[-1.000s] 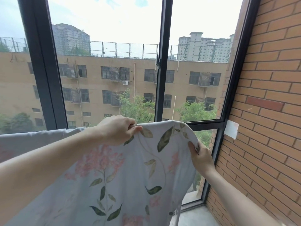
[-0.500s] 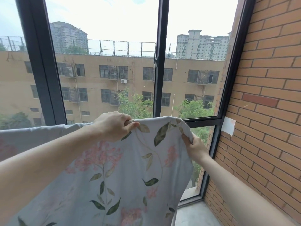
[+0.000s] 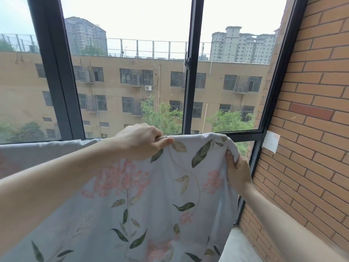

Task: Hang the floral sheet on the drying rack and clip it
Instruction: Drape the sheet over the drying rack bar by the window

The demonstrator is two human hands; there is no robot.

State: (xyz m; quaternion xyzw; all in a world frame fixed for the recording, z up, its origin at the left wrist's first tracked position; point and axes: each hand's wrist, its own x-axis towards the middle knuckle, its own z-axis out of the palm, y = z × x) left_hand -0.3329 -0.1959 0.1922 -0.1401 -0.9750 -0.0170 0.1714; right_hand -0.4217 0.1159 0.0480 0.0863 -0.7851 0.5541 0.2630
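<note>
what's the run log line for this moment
left hand grips floral sheet top edge | right hand pinches corner | no clip visible

- Left arm: bare forearm enters from 8 o'clock and runs up toward centre frame, wrist straight.
- Left hand (image 3: 140, 141): knuckles up, fingers curled over, thumb pressed against the index finger, pinching a fabric edge.
- Right arm: bare forearm enters from 4 o'clock and rises toward 2 o'clock of centre.
- Right hand (image 3: 238, 171): lower than the left, back facing the camera, thumb on the near side, fingers wrapped behind a fabric edge, gripping it.
</note>
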